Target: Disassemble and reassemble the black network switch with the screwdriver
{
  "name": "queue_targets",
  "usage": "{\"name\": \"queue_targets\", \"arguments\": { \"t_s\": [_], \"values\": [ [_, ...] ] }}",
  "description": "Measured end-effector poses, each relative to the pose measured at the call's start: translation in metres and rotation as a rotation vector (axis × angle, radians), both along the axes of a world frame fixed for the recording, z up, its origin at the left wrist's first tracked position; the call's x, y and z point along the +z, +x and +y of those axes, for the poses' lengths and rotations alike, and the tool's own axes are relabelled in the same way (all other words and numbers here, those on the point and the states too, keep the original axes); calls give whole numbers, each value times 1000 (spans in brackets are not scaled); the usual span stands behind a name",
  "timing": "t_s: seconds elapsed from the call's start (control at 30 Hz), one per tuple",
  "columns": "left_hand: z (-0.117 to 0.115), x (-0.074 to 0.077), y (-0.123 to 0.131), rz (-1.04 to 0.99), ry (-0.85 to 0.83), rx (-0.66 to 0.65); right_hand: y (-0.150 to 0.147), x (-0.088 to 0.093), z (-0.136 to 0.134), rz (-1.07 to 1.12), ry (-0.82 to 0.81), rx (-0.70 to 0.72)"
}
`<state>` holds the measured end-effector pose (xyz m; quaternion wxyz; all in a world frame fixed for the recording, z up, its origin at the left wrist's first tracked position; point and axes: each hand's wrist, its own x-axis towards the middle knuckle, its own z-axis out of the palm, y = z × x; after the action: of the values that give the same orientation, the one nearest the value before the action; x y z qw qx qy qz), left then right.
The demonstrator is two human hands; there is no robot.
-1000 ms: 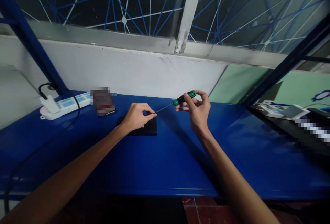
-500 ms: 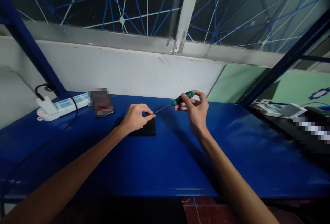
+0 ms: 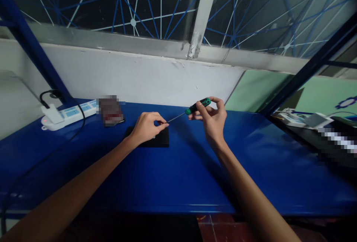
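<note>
A screwdriver [image 3: 198,106] with a green and black handle is held slanted above the blue tabletop. My right hand [image 3: 214,118] is closed around its handle, thumb along the near side. From there the thin metal shaft runs down and left to the fingertips of my left hand [image 3: 149,126], where thumb and forefinger pinch at its tip. Whether some tiny part sits between those fingertips is hidden. Beneath my left hand lies a flat black rectangular box or pad [image 3: 160,138], partly covered by the hand and wrist.
A white and blue power strip [image 3: 79,112] with a plugged-in adapter stands at the back left. Its black cable [image 3: 63,145] trails across the blue table [image 3: 173,182]. Beside the strip is a blurred dark item [image 3: 111,110]. Electronics and a white device [image 3: 315,119] sit at the right.
</note>
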<state>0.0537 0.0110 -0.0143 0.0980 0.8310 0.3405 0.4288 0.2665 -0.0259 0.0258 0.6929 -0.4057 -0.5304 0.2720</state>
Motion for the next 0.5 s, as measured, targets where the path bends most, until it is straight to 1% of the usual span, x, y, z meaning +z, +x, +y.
{"name": "queue_targets", "arguments": {
  "t_s": [0.13, 0.4, 0.5],
  "values": [
    [-1, 1, 0, 4, -23, -7, 1, 0, 1, 31, -16, 3],
    [-2, 3, 1, -4, -46, -26, 2, 0, 1, -3, -47, -27],
    [-2, 5, -1, 47, -88, -26, 2, 1, 0, 15, -48, -17]
  ]
}}
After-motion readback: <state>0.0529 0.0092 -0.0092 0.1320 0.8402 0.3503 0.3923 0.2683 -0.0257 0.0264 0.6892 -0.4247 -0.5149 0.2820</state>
